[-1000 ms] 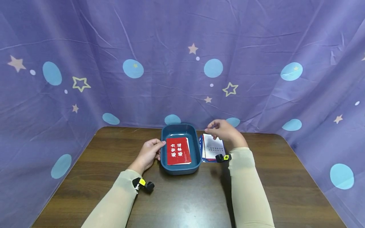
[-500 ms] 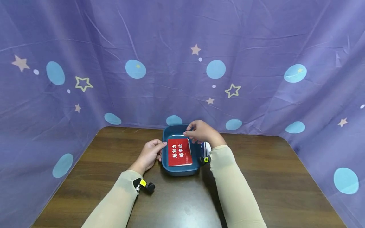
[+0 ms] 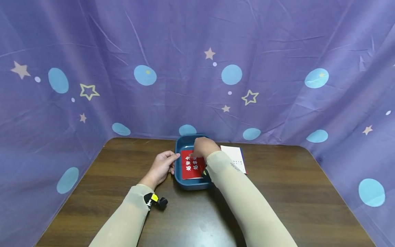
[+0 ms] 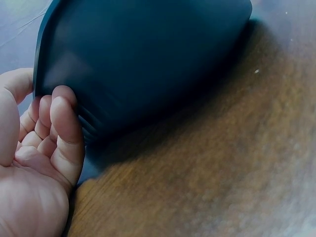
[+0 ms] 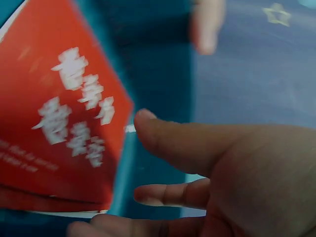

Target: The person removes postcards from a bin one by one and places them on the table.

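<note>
A dark blue rectangular tray (image 3: 193,187) stands near the back of the table. My left hand (image 3: 159,168) grips its left side, the thumb at the rim and the other fingers curled against the outer wall, as the left wrist view shows. Inside the tray lies a red card (image 3: 187,168) with white characters, with white edges of other cards under it. Over the tray's far right part reaches my right hand (image 3: 203,146). In the right wrist view its thumb (image 5: 182,145) and fingers are spread by the card's end; whether they touch it I cannot tell.
A white card (image 3: 232,156) with small print lies to the right of the tray, over red and blue edges; my right sleeve (image 3: 247,192) partly covers it. A purple curtain (image 3: 172,103) with stars hangs behind the wooden table (image 3: 293,192).
My right hand has moved left from above the cards beside the tray, then down into the tray over the red card. The left hand keeps its place on the tray.
</note>
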`<state>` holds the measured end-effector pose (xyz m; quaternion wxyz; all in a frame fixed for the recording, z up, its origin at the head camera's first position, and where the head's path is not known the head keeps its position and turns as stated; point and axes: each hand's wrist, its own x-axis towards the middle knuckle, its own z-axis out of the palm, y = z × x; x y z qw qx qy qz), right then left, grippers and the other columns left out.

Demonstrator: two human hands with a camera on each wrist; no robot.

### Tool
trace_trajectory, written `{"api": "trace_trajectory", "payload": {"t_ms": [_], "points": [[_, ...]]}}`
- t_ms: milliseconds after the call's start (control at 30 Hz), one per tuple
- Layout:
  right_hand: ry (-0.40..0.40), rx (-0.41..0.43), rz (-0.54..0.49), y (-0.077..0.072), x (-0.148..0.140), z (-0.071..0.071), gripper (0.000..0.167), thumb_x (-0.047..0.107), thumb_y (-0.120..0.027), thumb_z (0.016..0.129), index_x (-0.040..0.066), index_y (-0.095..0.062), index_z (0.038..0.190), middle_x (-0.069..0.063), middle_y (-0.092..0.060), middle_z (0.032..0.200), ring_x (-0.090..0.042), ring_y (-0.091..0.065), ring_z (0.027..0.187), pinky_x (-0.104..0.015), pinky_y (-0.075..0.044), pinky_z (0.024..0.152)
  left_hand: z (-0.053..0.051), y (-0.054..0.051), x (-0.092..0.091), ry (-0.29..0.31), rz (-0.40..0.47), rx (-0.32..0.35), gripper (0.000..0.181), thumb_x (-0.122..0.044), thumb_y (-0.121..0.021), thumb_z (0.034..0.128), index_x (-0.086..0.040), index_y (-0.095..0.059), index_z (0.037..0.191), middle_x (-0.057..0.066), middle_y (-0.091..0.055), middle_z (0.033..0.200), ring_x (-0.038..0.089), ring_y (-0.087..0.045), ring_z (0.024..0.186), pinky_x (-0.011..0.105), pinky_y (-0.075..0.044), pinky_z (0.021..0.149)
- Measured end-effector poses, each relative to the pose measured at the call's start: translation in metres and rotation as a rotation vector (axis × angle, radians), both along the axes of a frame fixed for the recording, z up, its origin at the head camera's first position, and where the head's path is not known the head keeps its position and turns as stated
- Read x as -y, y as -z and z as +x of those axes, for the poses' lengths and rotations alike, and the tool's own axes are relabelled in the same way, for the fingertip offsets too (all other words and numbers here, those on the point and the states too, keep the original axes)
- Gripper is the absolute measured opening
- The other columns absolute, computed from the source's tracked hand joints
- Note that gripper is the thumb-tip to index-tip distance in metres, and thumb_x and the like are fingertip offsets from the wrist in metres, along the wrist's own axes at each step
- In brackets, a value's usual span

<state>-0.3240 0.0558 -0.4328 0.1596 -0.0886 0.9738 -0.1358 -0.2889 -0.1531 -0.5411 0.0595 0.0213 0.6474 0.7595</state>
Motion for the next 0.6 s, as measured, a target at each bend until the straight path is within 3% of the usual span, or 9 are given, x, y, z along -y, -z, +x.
{"api": "trace_trajectory", "payload": {"t_ms": [100, 200, 433, 600], "points": [[-0.010, 0.012, 0.073, 0.005, 0.005, -0.003, 0.058, 0.045, -0.093, 0.094, 0.008, -0.079, 0.136, -0.009, -0.080, 0.124, -0.023, -0.073, 0.104, -0.046, -0.070, 0.100, 0.000, -0.001, 0.000, -0.006, 0.000, -0.003, 0.028, -0.015, -0.072, 0.1115, -0.006, -0.064, 0.086, 0.000, -0.054, 0.068, 0.010, -0.051, 0.049, 0.020, -0.049, 0.044], [-0.002, 0.039, 0.114, 0.017, 0.009, -0.013, 0.068, 0.050, -0.096, 0.089, 0.011, -0.075, 0.141, -0.008, -0.080, 0.125, -0.023, -0.073, 0.106, -0.045, -0.070, 0.099, 0.000, -0.002, 0.000, -0.005, -0.004, -0.002, 0.027, -0.015, -0.072, 0.1117, -0.006, -0.064, 0.087, 0.000, -0.054, 0.068, 0.010, -0.051, 0.049, 0.020, -0.049, 0.045], [0.000, 0.079, 0.069, 0.017, 0.009, -0.011, 0.082, 0.046, -0.099, 0.086, 0.010, -0.063, 0.150, -0.009, -0.075, 0.129, -0.023, -0.070, 0.113, -0.044, -0.069, 0.101, 0.000, -0.002, 0.000, 0.002, -0.031, 0.002, 0.026, -0.017, -0.072, 0.1123, -0.006, -0.065, 0.089, -0.002, -0.056, 0.070, 0.008, -0.053, 0.052, 0.020, -0.050, 0.047], [0.017, 0.079, -0.009, 0.015, 0.003, -0.007, 0.071, 0.036, -0.100, 0.088, 0.008, -0.065, 0.143, -0.012, -0.075, 0.123, -0.022, -0.075, 0.093, -0.037, -0.071, 0.079, 0.000, -0.002, 0.000, -0.003, -0.027, 0.006, 0.025, -0.017, -0.073, 0.1118, -0.006, -0.065, 0.091, -0.001, -0.056, 0.070, 0.009, -0.053, 0.052, 0.020, -0.050, 0.045]]}}
